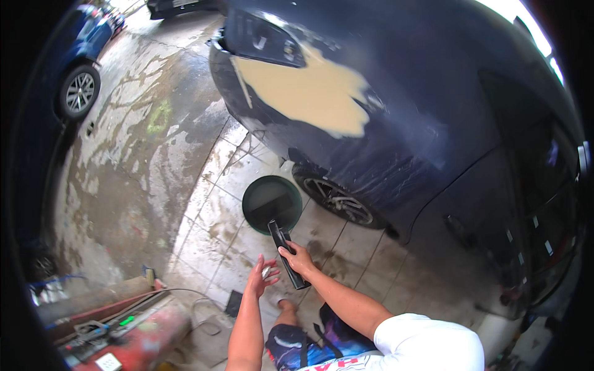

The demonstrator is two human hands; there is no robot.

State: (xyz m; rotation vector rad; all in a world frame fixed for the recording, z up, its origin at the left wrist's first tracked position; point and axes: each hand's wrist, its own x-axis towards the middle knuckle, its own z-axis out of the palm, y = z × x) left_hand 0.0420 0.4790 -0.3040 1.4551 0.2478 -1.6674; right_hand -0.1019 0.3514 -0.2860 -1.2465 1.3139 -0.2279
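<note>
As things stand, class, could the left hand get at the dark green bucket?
Probably yes, reaching forward and down: tiled floor shows between the left hand and bucket, though the black tool in the right hand overlaps the bucket's near side.

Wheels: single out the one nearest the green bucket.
The dark wheel of the car with the beige patch, just beside the green bucket; the other clearly visible wheel, silver-spoked, is on the blue vehicle at far left.

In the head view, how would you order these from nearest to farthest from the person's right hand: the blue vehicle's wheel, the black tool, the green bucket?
1. Black tool: in the right hand.
2. Green bucket: just ahead, on the tiles.
3. Blue vehicle's wheel: far off, upper left.
</note>
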